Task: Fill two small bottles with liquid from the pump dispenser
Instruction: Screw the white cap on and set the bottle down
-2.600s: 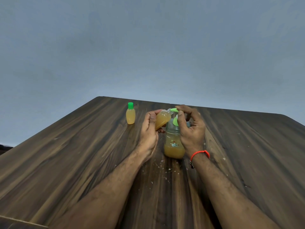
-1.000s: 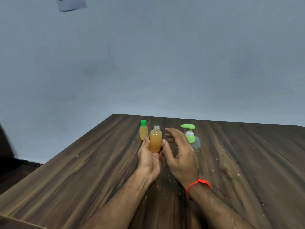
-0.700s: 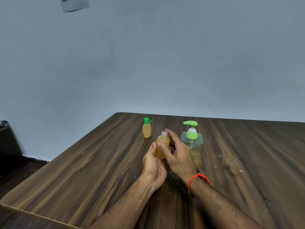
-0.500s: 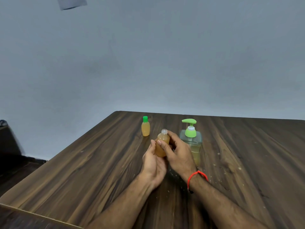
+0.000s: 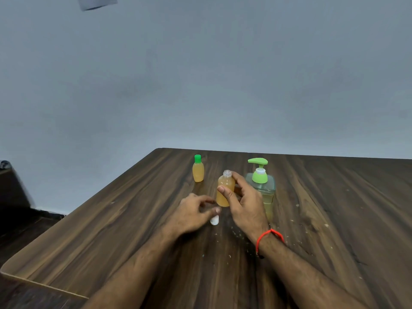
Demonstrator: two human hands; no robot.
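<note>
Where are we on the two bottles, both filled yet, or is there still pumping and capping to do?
Filling looks done. The capped bottle stands full at the back of the table, green lid on. The open bottle also looks nearly full, held upright by the right hand beside the dispenser. The left hand is at the white cap on the table. Left: cap this bottle.

From my feed: dark wood-grain table [image 5: 133, 219] with a pale edge band along its near-left rim, and pale crumbs [image 5: 236, 234] scattered over the middle and right of the top. Behind it a plain grey-blue wall [image 5: 200, 74] — a grey sheet or panel [image 5: 97, 2] is fixed near the top edge, cut off by the frame. Far left, a dark piece of furniture [image 5: 10, 188], blurred — I can't tell what it is.
</note>
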